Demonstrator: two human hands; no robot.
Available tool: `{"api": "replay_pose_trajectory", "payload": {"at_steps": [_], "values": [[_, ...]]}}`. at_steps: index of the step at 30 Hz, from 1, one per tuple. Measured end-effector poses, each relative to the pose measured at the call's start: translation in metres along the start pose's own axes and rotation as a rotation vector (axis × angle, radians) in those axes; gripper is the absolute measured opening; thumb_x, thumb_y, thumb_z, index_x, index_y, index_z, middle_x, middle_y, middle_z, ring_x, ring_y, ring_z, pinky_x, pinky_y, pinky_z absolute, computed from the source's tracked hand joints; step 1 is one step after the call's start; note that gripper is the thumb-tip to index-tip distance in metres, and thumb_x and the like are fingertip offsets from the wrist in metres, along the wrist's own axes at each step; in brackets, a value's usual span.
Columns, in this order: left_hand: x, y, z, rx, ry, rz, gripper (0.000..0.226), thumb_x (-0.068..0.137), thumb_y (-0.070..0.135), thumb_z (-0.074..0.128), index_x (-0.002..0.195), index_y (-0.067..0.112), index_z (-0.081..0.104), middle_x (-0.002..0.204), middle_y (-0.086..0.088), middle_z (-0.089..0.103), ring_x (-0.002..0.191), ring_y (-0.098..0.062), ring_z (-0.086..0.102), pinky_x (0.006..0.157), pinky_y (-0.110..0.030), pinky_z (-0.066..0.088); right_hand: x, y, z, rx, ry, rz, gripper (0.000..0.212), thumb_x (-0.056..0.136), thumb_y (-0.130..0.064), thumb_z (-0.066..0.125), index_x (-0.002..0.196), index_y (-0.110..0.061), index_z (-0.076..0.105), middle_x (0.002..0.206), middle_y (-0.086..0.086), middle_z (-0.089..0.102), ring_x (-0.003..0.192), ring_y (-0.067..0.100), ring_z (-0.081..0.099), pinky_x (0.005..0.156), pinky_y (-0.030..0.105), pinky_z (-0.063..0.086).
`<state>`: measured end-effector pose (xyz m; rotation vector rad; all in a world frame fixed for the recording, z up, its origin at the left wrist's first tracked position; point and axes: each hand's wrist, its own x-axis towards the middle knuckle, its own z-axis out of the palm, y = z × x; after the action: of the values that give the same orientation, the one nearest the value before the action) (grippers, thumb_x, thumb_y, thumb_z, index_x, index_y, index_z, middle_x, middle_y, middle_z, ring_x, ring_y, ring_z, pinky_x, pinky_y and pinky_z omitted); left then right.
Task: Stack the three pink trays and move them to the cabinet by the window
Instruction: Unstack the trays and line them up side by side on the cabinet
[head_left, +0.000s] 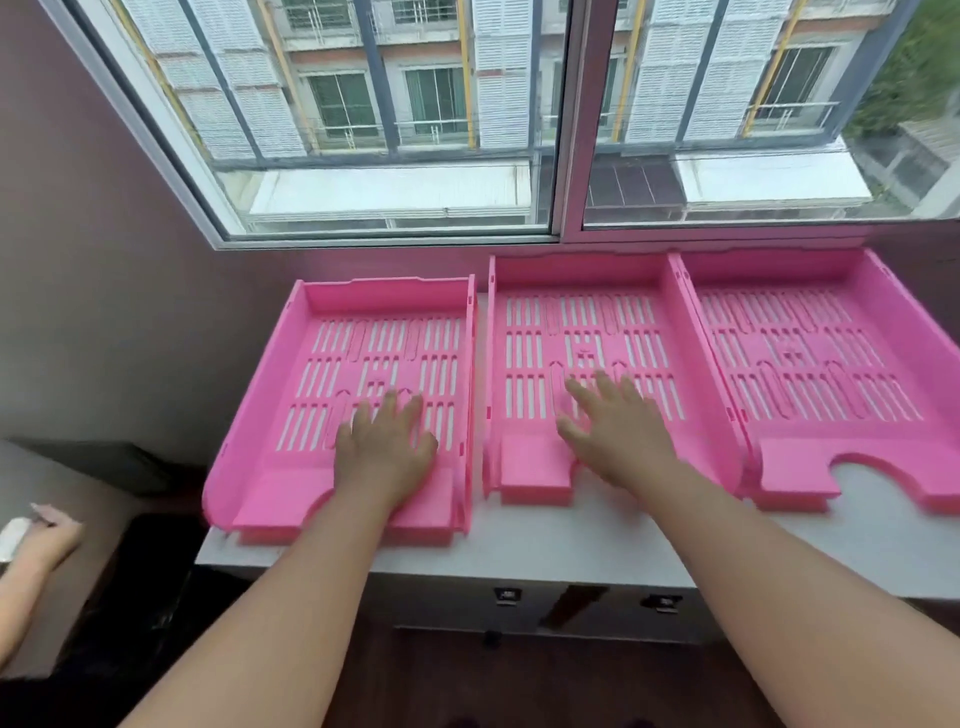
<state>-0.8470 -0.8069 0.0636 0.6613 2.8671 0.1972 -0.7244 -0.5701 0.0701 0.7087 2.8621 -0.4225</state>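
Three pink slotted trays lie side by side on a white cabinet top (597, 540) under the window. The left tray (311, 322) sits a little nearer to me than the others and overhangs the cabinet's left corner. My left hand (387, 452) rests flat, fingers spread, on its front part. The middle tray (524, 291) has my right hand (618, 431) lying palm down over its slotted floor. The right tray (810, 457), with a curved cut-out at its front edge, is untouched.
A large sliding window (566, 156) rises just behind the trays. A wall closes the left side. Another person's hand (44, 535) holding something white shows at the far left. Cabinet drawers with metal locks (506, 595) face me below.
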Motion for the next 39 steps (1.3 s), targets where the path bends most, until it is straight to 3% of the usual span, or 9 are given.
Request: {"api": "replay_pose_trajectory", "payload": {"at_steps": [3, 12, 24, 26, 29, 32, 34, 39], "values": [[0.006, -0.004, 0.014, 0.018, 0.025, -0.003, 0.064, 0.092, 0.058, 0.023, 0.152, 0.039, 0.011, 0.163, 0.002, 0.008, 0.148, -0.034, 0.01, 0.119, -0.054, 0.009, 0.002, -0.004, 0.018, -0.061, 0.032, 0.03, 0.066, 0.093, -0.059, 0.023, 0.154, -0.037, 0.01, 0.165, 0.005, 0.001, 0.151, 0.034, -0.004, 0.121, 0.054, 0.005], [0.038, 0.006, 0.014, -0.028, 0.029, 0.024, 0.066, 0.09, 0.059, 0.025, 0.152, 0.04, 0.011, 0.163, 0.003, 0.005, 0.148, -0.035, 0.006, 0.119, -0.055, 0.006, 0.006, -0.004, 0.025, -0.106, 0.042, 0.035, 0.068, 0.092, -0.063, 0.012, 0.154, -0.04, -0.004, 0.165, 0.002, -0.009, 0.15, 0.03, -0.013, 0.121, 0.052, 0.0], [0.055, 0.011, 0.016, -0.013, 0.013, 0.037, 0.064, 0.092, 0.055, 0.019, 0.152, 0.04, 0.007, 0.164, 0.003, 0.001, 0.149, -0.033, -0.003, 0.119, -0.052, -0.002, 0.014, -0.005, 0.019, -0.094, -0.084, 0.045, 0.069, 0.092, -0.067, 0.012, 0.151, -0.042, -0.013, 0.162, 0.002, -0.021, 0.147, 0.032, -0.022, 0.119, 0.055, -0.007], [0.06, 0.012, 0.016, 0.005, 0.004, 0.049, 0.063, 0.093, 0.054, 0.017, 0.153, 0.037, 0.006, 0.164, 0.002, 0.0, 0.149, -0.034, -0.005, 0.119, -0.053, -0.002, 0.017, -0.005, 0.012, -0.086, -0.103, 0.037, 0.071, 0.092, -0.068, 0.016, 0.152, -0.042, -0.011, 0.162, 0.003, -0.019, 0.148, 0.032, -0.021, 0.118, 0.056, -0.009], [0.06, 0.011, 0.012, -0.082, 0.009, 0.079, 0.059, 0.095, 0.05, 0.023, 0.152, 0.035, 0.015, 0.163, 0.001, 0.008, 0.149, -0.032, 0.001, 0.118, -0.054, -0.001, 0.006, -0.005, 0.004, -0.084, 0.0, 0.006, 0.068, 0.094, -0.063, 0.018, 0.154, -0.041, -0.002, 0.165, 0.003, -0.01, 0.151, 0.028, -0.012, 0.12, 0.054, -0.004], [0.045, 0.007, 0.001, -0.314, 0.071, 0.11, 0.054, 0.096, 0.041, 0.036, 0.148, 0.027, 0.031, 0.159, -0.001, 0.027, 0.147, -0.025, 0.02, 0.119, -0.054, 0.013, -0.02, -0.002, 0.005, -0.105, 0.011, -0.029, 0.068, 0.092, -0.066, 0.014, 0.154, -0.042, 0.002, 0.165, 0.0, -0.003, 0.152, 0.026, -0.004, 0.121, 0.052, 0.001], [0.025, 0.003, 0.0, -0.302, 0.094, 0.141, 0.053, 0.095, 0.042, 0.039, 0.146, 0.026, 0.037, 0.156, -0.001, 0.034, 0.145, -0.022, 0.028, 0.117, -0.053, 0.021, -0.034, 0.001, 0.008, -0.145, -0.003, -0.06, 0.072, 0.088, -0.071, 0.009, 0.154, -0.043, 0.004, 0.165, 0.0, 0.0, 0.152, 0.026, 0.001, 0.121, 0.052, 0.004], [-0.016, 0.003, 0.02, -0.102, 0.027, 0.192, 0.055, 0.094, 0.055, 0.024, 0.148, 0.042, 0.026, 0.16, 0.01, 0.018, 0.15, -0.024, 0.009, 0.12, -0.051, 0.004, -0.045, 0.006, 0.019, -0.221, -0.053, -0.114, 0.078, 0.082, -0.082, 0.003, 0.152, -0.047, -0.003, 0.165, 0.0, -0.004, 0.152, 0.029, -0.002, 0.121, 0.053, 0.007]]}}
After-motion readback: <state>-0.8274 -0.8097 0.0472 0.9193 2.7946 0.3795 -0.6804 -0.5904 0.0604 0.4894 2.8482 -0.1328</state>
